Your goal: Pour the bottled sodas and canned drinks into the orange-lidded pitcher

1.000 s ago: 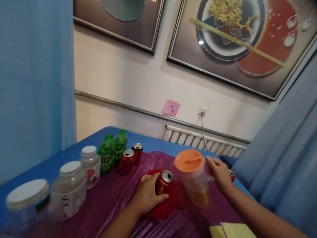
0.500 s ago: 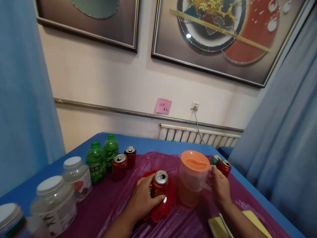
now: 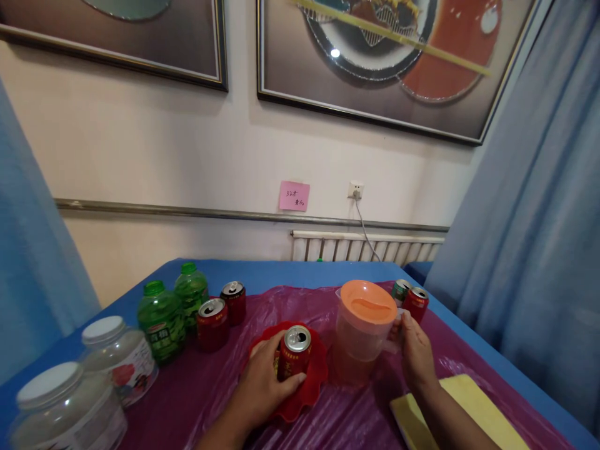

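My left hand is wrapped round a red drink can with an opened silver top. The can stands upright over a red plate with a wavy rim; whether its base touches the plate is hidden by my hand. To the right, my right hand grips the handle of a clear plastic pitcher. An orange lid covers the pitcher, and amber liquid fills its lower part. The pitcher is upright beside the plate.
Two red cans and two green bottles stand at the left, behind clear jars with white lids. Another pair of cans is behind my right hand. A yellow cloth lies under my right forearm. Purple plastic sheeting covers the blue table.
The view has turned slightly, so the things on the left sit further left and lower. Both hands keep their holds on the can and the pitcher.
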Action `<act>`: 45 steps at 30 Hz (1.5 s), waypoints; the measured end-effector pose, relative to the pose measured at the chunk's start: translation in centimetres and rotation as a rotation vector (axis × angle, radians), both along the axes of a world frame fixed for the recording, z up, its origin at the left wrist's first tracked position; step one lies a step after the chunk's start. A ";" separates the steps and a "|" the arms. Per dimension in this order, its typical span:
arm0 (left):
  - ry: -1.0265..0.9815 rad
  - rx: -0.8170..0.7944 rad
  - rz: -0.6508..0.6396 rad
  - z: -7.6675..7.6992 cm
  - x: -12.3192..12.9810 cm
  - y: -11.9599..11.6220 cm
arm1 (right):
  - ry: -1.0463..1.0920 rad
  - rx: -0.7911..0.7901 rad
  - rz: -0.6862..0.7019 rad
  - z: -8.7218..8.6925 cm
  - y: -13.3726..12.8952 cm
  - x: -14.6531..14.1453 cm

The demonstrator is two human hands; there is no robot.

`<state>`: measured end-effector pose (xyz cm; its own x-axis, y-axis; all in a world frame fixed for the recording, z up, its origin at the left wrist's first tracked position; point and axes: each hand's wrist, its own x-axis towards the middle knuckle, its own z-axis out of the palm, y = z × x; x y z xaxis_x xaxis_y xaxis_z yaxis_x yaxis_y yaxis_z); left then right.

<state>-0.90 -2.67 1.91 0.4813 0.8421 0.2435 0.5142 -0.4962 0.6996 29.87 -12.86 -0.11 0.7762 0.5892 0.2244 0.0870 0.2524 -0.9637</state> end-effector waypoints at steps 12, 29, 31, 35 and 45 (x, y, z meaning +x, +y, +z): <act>-0.011 0.026 -0.010 0.6 0.2 -0.6 | -0.871 0.120 0.061 -2.4 -5.5 -7.4; -0.167 -0.056 -0.273 -1.4 -0.5 0.7 | -0.369 -0.092 0.343 2.1 0.0 -15.3; -0.178 -0.102 -0.307 -1.4 -0.6 0.8 | -0.369 -0.043 0.335 2.2 -1.1 -14.5; -0.178 -0.102 -0.279 -1.8 -0.8 1.3 | -0.458 0.037 0.200 1.3 -4.1 -11.3; -0.235 -0.044 -0.001 -0.3 0.6 1.0 | -0.353 -0.183 -0.328 0.0 -10.8 2.8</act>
